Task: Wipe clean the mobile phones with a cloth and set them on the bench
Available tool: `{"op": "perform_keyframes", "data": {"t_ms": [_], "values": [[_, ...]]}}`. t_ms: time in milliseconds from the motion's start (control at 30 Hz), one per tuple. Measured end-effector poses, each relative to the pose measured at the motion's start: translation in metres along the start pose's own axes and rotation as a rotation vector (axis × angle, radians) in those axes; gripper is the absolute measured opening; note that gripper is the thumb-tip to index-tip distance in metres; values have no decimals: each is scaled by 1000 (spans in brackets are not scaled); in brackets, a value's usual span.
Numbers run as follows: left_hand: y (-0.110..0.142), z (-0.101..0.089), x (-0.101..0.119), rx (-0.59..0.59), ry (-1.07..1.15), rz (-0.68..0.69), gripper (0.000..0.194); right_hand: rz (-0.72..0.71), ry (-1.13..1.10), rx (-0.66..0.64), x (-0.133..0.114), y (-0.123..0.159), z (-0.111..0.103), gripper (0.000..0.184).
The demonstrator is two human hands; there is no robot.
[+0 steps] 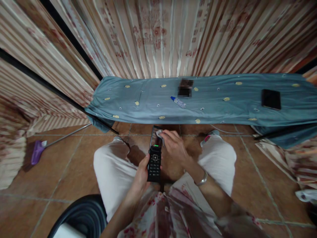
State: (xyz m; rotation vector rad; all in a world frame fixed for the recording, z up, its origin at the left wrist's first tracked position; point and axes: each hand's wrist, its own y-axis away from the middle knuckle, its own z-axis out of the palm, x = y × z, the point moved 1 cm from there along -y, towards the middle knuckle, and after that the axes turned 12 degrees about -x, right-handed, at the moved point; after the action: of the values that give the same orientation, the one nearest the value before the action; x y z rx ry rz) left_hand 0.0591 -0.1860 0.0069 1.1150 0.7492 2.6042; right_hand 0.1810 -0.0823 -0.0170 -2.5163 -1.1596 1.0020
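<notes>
An unfolded black flip phone [154,165] is held between my knees, its keypad facing up. My left hand [143,172] is closed around the keypad half, thumb along the side. The upper half with the dark screen points away from me, and a green strip glows near the hinge. My right hand [174,147] pinches a small white cloth or tissue [158,133] against the top part of the screen. Its fingers cover part of the cloth.
Ahead stands a low bench with a blue-green cloth [148,110]. On it lie a blue-capped clear bottle [178,101], a blurred-out item [185,88] and a black flat object [271,99]. A purple broom [37,152] is at left, a black round tub [81,211] at lower left.
</notes>
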Motion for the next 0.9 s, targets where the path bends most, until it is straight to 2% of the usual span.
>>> {"op": "perform_keyframes", "data": {"t_ms": [100, 200, 300, 433, 667, 767, 900], "values": [[3, 4, -2, -23, 22, -46, 41, 8, 38, 7, 4, -17, -4, 35], [0, 7, -2, -19, 84, -32, 46, -71, 15, -54, -12, -17, 0, 34], [-5, 9, 2, -8, 146, 17, 49, -122, -47, -113, -33, -4, 4, 34], [-14, 10, 8, 40, 224, 9, 53, -165, -101, -146, -54, 15, 3, 34], [-25, 10, 22, 29, 256, 59, 65, -201, -167, -225, -74, 39, 3, 35], [-30, 10, 25, 15, 343, 78, 56, -206, -191, -200, -74, 46, 6, 39], [-35, 10, 27, 15, 464, 92, 50, -186, -198, -80, -69, 48, 6, 42]]}}
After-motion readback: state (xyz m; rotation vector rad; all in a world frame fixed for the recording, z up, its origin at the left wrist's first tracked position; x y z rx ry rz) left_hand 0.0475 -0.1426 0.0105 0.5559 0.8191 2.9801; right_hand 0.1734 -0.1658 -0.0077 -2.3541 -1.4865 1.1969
